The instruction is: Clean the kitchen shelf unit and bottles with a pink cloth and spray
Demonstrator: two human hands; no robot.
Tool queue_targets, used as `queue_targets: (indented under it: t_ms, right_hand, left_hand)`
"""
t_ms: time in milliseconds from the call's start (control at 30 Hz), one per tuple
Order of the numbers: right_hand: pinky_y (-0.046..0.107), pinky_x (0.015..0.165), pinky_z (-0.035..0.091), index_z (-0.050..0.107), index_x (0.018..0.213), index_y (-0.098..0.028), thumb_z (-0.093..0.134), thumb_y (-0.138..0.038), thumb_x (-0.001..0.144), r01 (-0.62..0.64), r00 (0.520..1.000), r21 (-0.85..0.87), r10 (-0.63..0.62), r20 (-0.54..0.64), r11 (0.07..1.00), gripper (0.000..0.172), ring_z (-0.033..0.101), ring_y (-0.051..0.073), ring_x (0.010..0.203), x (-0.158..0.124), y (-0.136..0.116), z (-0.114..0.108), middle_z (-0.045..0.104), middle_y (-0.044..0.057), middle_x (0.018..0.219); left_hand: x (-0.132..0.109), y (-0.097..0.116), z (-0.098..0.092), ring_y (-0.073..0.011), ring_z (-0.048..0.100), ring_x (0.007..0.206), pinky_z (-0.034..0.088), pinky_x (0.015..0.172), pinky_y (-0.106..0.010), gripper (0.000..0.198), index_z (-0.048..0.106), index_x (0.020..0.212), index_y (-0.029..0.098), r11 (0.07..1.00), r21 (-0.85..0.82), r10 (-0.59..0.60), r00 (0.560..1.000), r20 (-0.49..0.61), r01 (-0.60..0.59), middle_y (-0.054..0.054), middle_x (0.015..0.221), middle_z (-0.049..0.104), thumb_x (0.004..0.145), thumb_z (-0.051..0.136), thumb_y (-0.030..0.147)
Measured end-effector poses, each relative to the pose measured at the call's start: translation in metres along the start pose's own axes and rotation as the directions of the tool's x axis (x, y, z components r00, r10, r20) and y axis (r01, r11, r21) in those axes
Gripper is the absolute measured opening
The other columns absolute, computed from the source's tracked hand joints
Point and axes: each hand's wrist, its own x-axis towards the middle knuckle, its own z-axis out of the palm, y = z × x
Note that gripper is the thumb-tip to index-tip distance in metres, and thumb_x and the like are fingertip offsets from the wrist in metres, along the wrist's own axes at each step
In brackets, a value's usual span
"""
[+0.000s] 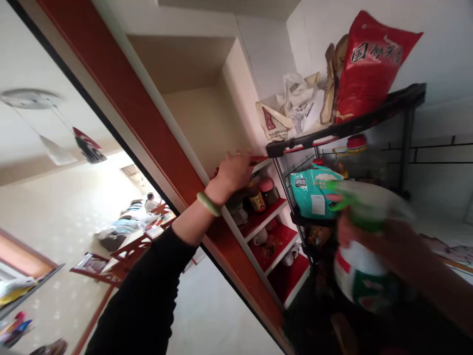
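Note:
My left hand (234, 172), with a green bangle on the wrist, is up at a red-lined wall shelf (263, 217), fingers curled over the shelf's upper edge. Dark sauce bottles (256, 197) stand just below it. My right hand (373, 236), blurred by motion, is wrapped round a white spray bottle (360, 271) with a green trigger head and a red and green label, held in front of a black metal rack (347, 128).
The rack's top tier carries a red bag (369, 64) and crumpled paper and plastic bags (295, 111). A teal packet (314, 192) sits on the tier below. A red door frame (155, 128) runs diagonally at left. Beyond it are red chairs and a table.

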Motion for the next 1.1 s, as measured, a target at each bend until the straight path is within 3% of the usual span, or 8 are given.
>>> queue_targets:
  t_ms: [200,300,400,600,700,833,967,1100]
  right_hand:
    - [0.029,0.064,0.056,0.069,0.091,-0.02,0.078,-0.042,0.086,0.499,0.867,0.34,-0.456,-0.202,0.797,0.023,0.068,0.017,0.073,0.1,-0.081,0.05,0.075,0.006,0.096]
    - [0.03,0.061,0.054,0.071,0.098,-0.018,0.082,-0.047,0.083,0.398,0.904,0.313,-0.427,0.028,0.862,0.034,0.066,0.018,0.065,0.133,-0.081,0.06,0.071,0.004,0.079]
    - [0.03,0.061,0.054,0.07,0.103,-0.02,0.076,-0.054,0.088,0.394,0.915,0.357,-0.397,-0.067,0.847,0.038,0.066,0.018,0.066,0.156,-0.071,0.06,0.068,0.004,0.076]
    - [0.027,0.055,0.051,0.069,0.102,-0.019,0.083,-0.047,0.078,0.299,0.921,0.471,-0.381,0.087,0.83,0.04,0.06,0.014,0.061,0.183,-0.071,0.067,0.067,0.002,0.08]
    - [0.027,0.059,0.052,0.069,0.109,-0.019,0.08,-0.046,0.082,0.392,0.907,0.505,-0.416,-0.07,0.769,0.039,0.062,0.014,0.064,0.194,-0.079,0.078,0.068,0.002,0.083]
    - [0.026,0.053,0.047,0.069,0.099,-0.02,0.084,-0.052,0.081,0.322,0.898,0.463,-0.421,0.126,0.826,0.04,0.056,0.014,0.053,0.206,-0.093,0.091,0.062,-0.001,0.065]
    - [0.025,0.053,0.048,0.068,0.11,-0.021,0.079,-0.06,0.086,0.406,0.886,0.58,-0.46,-0.06,0.707,0.047,0.061,0.013,0.057,0.219,-0.101,0.101,0.069,0.001,0.081]
    - [0.024,0.047,0.047,0.067,0.106,-0.019,0.089,-0.052,0.075,0.182,0.908,0.592,-0.365,0.205,0.785,0.05,0.061,0.013,0.055,0.234,-0.093,0.119,0.068,0.001,0.078]
  left_hand:
    - [0.042,-0.019,0.001,-0.0325,0.075,0.113,0.062,0.098,-0.041,0.037,0.071,0.13,0.012,0.993,0.039,-0.116,0.951,0.288,0.109,-0.021,0.122,0.076,0.102,0.056,0.031]
    - [0.037,-0.028,-0.01,-0.032,0.074,0.117,0.061,0.099,-0.041,0.037,0.067,0.134,0.012,0.987,0.074,-0.15,0.976,0.156,0.14,-0.025,0.133,0.069,0.103,0.049,0.021]
    - [0.024,-0.043,-0.033,-0.0313,0.073,0.113,0.063,0.095,-0.045,0.041,0.064,0.137,0.014,0.981,0.029,-0.188,0.973,-0.136,0.194,-0.023,0.133,0.063,0.103,0.043,0.016]
    - [-0.017,-0.072,-0.049,-0.0237,0.067,0.119,0.062,0.102,-0.04,0.041,0.067,0.134,0.02,0.988,-0.079,0.04,0.719,-0.694,-0.132,-0.012,0.131,0.059,0.096,0.053,0.013]
    - [-0.041,-0.067,-0.034,-0.025,0.066,0.124,0.061,0.104,-0.04,0.035,0.069,0.13,0.022,0.964,-0.009,0.202,0.754,-0.625,-0.266,-0.014,0.14,0.058,0.098,0.055,0.015]
    - [-0.057,-0.065,-0.018,-0.0276,0.065,0.129,0.062,0.105,-0.044,0.034,0.066,0.134,0.026,0.941,0.105,0.328,0.781,-0.532,-0.323,-0.013,0.143,0.063,0.103,0.054,0.018]
    - [-0.056,-0.083,-0.016,-0.0264,0.066,0.127,0.062,0.105,-0.044,0.035,0.064,0.134,0.023,0.937,0.122,0.324,0.686,-0.651,-0.327,-0.015,0.137,0.064,0.101,0.056,0.014]
    - [-0.061,-0.098,-0.011,-0.0249,0.066,0.129,0.064,0.103,-0.038,0.036,0.062,0.135,0.02,0.834,0.235,0.53,0.604,-0.595,-0.5,-0.016,0.136,0.064,0.1,0.06,0.012]
